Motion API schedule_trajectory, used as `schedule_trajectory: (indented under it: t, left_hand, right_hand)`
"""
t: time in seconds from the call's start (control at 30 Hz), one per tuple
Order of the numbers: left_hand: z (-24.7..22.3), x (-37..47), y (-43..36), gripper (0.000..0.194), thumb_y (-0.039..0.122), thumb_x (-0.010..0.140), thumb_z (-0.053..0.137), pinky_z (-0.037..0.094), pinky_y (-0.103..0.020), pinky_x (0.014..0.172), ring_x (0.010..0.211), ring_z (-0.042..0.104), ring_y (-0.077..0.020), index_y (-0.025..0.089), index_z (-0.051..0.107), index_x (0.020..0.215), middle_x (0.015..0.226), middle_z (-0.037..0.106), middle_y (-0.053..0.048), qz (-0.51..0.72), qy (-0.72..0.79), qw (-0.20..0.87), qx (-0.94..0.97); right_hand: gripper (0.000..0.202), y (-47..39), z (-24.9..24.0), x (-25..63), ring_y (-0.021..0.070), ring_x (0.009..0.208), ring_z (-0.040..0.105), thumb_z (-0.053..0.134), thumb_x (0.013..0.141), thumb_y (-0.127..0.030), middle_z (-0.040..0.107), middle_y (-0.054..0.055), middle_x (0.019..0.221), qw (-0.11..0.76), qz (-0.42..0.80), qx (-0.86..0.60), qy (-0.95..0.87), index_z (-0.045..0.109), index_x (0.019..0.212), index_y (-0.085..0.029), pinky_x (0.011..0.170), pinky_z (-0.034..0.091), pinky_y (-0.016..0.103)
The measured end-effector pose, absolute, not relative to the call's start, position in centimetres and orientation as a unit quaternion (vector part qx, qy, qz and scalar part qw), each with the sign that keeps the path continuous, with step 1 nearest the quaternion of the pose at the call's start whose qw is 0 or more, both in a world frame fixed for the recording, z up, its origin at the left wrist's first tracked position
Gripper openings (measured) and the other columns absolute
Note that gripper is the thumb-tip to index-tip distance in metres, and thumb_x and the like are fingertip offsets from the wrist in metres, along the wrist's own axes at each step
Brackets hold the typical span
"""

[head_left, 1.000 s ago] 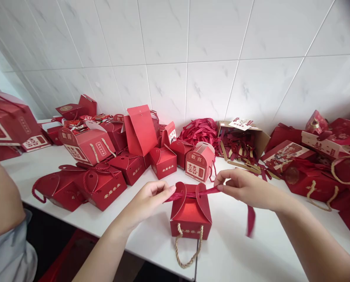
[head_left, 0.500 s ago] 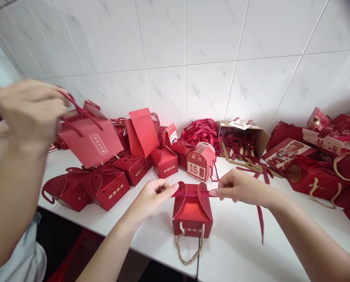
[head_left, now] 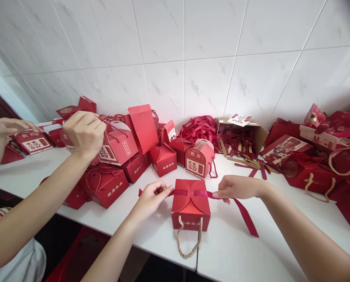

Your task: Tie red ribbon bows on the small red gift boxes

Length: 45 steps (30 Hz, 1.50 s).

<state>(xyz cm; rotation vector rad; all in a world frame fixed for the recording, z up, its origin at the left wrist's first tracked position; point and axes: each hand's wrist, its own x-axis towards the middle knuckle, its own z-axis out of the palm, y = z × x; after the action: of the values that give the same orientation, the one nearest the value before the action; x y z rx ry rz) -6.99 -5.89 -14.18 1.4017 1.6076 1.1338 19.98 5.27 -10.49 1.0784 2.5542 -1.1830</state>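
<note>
A red gift box (head_left: 189, 213) with curved top flaps and gold lettering stands on the white table in front of me. Its beige rope handle (head_left: 179, 244) hangs over the near side. A dark red ribbon (head_left: 245, 217) runs through the slits in the flaps. My left hand (head_left: 153, 199) pinches the ribbon just left of the box. On the other side, my right hand (head_left: 236, 188) pinches it too, and a long tail hangs down onto the table. The two flaps meet in the middle, folded down nearly flat.
At left, a co-worker's hand (head_left: 86, 133) holds a red box (head_left: 120, 147) by its cord; another person's hand (head_left: 11, 127) is farther left. Red boxes (head_left: 164, 160) line the wall. A ribbon heap (head_left: 200, 129) and a carton (head_left: 260, 137) stand behind; more boxes (head_left: 307, 174) are at right.
The box's flaps have gone from raised to folded down, with the ribbon drawn outward on both sides. The co-worker's hand has moved right and lower with the hanging box.
</note>
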Motion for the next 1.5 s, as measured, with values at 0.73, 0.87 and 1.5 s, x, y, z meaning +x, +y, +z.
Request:
schedule_trajectory:
  t: [0.73, 0.87, 1.5]
  left_hand:
    - [-15.4, -4.8, -9.6, 0.021, 0.021, 0.077, 0.066, 0.044, -0.021, 0.064, 0.069, 0.053, -0.0108, 0.022, 0.063, 0.098, 0.089, 0.061, 0.0, 0.625, 0.506, 0.509, 0.305]
    - [-15.3, -4.7, -8.7, 0.016, 0.017, 0.082, 0.062, 0.05, -0.024, 0.061, 0.068, 0.059, -0.0119, 0.018, 0.066, 0.098, 0.086, 0.063, -0.005, 0.685, 0.359, 0.628, 0.087]
    - [-13.6, -6.3, -8.7, 0.022, 0.014, 0.09, 0.049, 0.045, -0.018, 0.045, 0.06, 0.06, -0.011, 0.016, 0.066, 0.104, 0.071, 0.058, -0.002, 0.744, 0.34, 0.574, 0.043]
  right_hand:
    - [0.057, -2.6, -16.6, 18.9, 0.0168, 0.077, 0.055, 0.042, 0.087, -0.064, 0.059, 0.005, 0.099, -0.323, -0.609, 0.459, 0.56, 0.045, 0.135, -0.032, 0.063, 0.045, 0.028]
    - [0.038, -2.1, -16.2, 17.8, 0.0117, 0.079, 0.056, 0.067, 0.078, -0.044, 0.06, -0.001, 0.107, -0.497, -0.705, 0.352, 0.364, 0.056, 0.114, -0.036, 0.066, 0.049, 0.024]
    - [0.024, -2.0, -16.0, 19.9, 0.0151, 0.068, 0.062, 0.073, 0.074, -0.037, 0.059, -0.001, 0.068, -0.584, -0.627, 0.403, 0.321, 0.052, 0.073, -0.024, 0.061, 0.056, 0.028]
